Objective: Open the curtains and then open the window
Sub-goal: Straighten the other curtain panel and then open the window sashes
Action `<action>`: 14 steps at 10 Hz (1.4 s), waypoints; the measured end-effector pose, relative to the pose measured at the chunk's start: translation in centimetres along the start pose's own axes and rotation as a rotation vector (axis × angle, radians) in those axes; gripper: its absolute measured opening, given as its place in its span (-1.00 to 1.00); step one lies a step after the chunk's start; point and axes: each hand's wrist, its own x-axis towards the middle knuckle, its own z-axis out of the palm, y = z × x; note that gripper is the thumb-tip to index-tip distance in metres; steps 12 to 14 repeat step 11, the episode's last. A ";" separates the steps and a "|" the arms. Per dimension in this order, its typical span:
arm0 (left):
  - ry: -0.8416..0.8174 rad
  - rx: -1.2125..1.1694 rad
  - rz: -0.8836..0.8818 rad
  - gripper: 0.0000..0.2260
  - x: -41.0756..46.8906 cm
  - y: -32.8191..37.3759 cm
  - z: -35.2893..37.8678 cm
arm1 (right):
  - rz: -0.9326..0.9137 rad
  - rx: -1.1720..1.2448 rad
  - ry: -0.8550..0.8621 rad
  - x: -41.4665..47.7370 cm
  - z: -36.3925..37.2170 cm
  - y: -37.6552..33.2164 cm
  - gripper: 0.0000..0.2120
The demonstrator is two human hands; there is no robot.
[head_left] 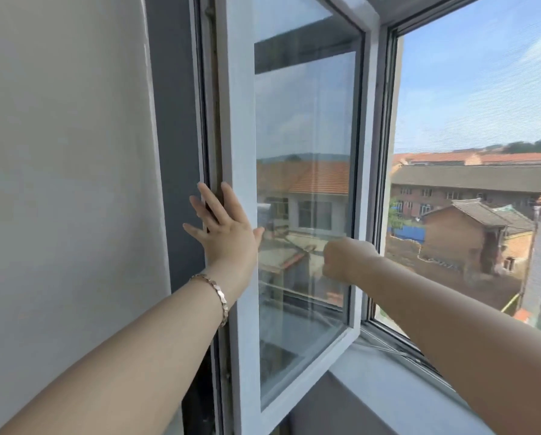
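White-framed glass window sash (300, 215) stands swung inward, long axis vertical, between my hands: flat, spread left hand (223, 229) presses its hinge-side stile, fisted right hand (344, 257) grips something unseen at its free edge.

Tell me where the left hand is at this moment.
In the head view, left of centre, the left hand lies flat and open against the hinge-side frame of the open window sash, beside the grey wall strip.

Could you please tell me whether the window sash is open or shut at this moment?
Open. The window sash is swung inward, away from its frame, leaving the opening beside it uncovered.
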 end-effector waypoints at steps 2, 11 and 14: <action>0.105 0.004 0.011 -0.04 2.9 -3.1 2.1 | -0.060 0.010 0.037 5.1 0.2 -2.3 -0.81; -0.498 -0.066 0.848 -0.76 -3.9 2.8 -6.3 | 0.451 0.111 0.039 -13.2 -2.4 -3.2 -0.80; -0.498 -0.066 0.848 -0.76 -3.9 2.8 -6.3 | 0.451 0.111 0.039 -13.2 -2.4 -3.2 -0.80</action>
